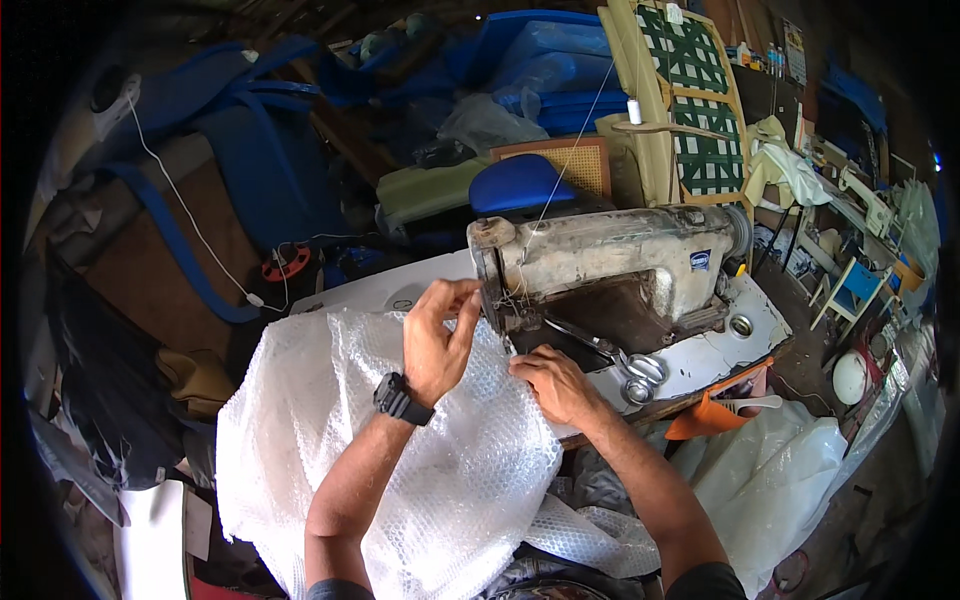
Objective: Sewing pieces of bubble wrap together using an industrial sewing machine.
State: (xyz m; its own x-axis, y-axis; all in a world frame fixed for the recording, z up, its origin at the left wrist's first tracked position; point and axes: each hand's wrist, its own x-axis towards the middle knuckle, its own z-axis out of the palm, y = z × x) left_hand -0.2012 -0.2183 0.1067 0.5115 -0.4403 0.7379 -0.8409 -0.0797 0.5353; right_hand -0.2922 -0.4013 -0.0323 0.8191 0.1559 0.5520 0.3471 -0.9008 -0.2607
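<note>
A worn, cream-coloured sewing machine (pixel 610 255) stands on a white table, its needle end toward my hands. Beside that end, my left hand (pixel 437 335) is raised with thumb and fingers pinched together; whatever they hold is too small to make out. A large sheet of bubble wrap (pixel 330 420) drapes over the table's left part and hangs down the front. My right hand (pixel 560 385) rests just in front of the needle area, its fingers closed on the bubble wrap's edge. Close to its right lie metal scissors (pixel 645 370), blades pointing under the machine arm.
A white thread spool (pixel 634 112) stands above the machine, with thread running down to it. A small round metal piece (pixel 740 325) sits on the table's right end. Below hangs an orange pouch (pixel 700 418). Blue foam pieces (pixel 550 60) are piled behind.
</note>
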